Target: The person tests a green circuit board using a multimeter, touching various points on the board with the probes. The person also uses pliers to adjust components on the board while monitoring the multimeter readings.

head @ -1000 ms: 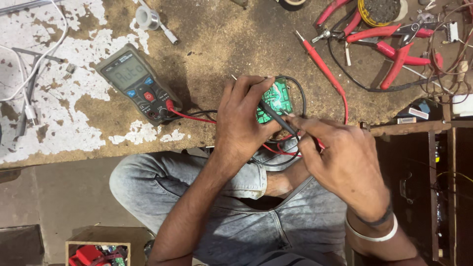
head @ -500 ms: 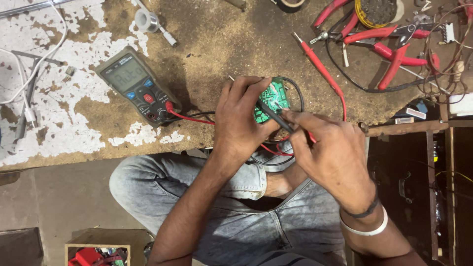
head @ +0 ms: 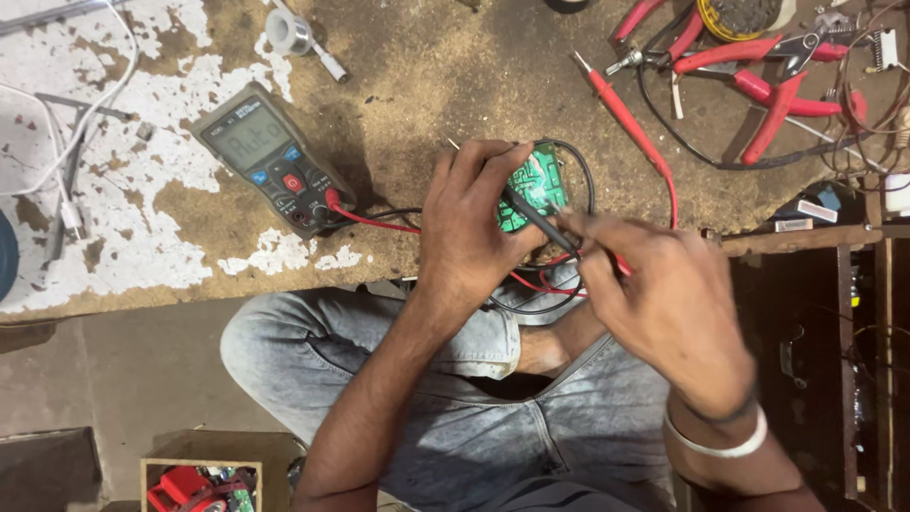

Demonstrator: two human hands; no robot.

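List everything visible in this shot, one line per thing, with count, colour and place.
circuit board: one, green, at the bench edge, held by the left hand
black probe: one, black, tip on the circuit board, held by the right hand
red probe: one, red, lying loose on the bench right of the board
multimeter: one, grey and black, bench left of centre, red and black leads plugged in
pliers: several, red-handled, top right of the bench
solder reel: one, silver, top of the bench
workbench: one, brown with flaking white paint
left hand: one, gripping the board
right hand: one, white bangle at the wrist
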